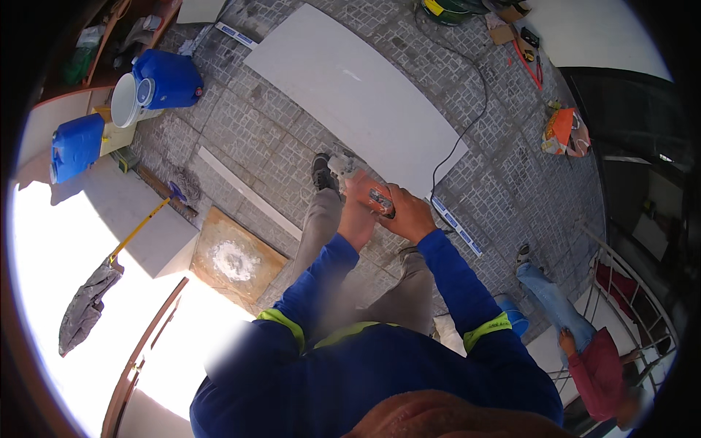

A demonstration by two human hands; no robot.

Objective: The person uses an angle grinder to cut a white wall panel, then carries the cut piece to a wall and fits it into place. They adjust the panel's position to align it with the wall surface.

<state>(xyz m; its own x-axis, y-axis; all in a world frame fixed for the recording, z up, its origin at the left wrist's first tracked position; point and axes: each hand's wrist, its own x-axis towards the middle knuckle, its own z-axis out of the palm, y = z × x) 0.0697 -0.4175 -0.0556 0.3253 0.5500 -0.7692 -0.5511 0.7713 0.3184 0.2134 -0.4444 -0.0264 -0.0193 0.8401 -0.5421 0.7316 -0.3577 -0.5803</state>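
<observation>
In front of my body I hold an orange angle grinder (pixel 380 198) with a dusty grey head. My left hand (pixel 355 221) is wrapped round its front part, close behind the head. Around the rear of the body my right hand (pixel 410 212) is closed. The grinder's head is over the near edge of a large pale flat panel (pixel 358 80), which lies on the paving; I cannot tell whether they touch. A black cable (pixel 485 98) crosses the panel's right corner and runs toward the back.
A long pale strip (pixel 248 190) lies left of my foot. Blue jerrycans (pixel 171 79), a white bucket (pixel 125 101) and a dusty board (pixel 212 281) are at the left. An orange bag (pixel 562 131) lies right. Another person (pixel 588 361) is by a metal railing (pixel 631 266), lower right.
</observation>
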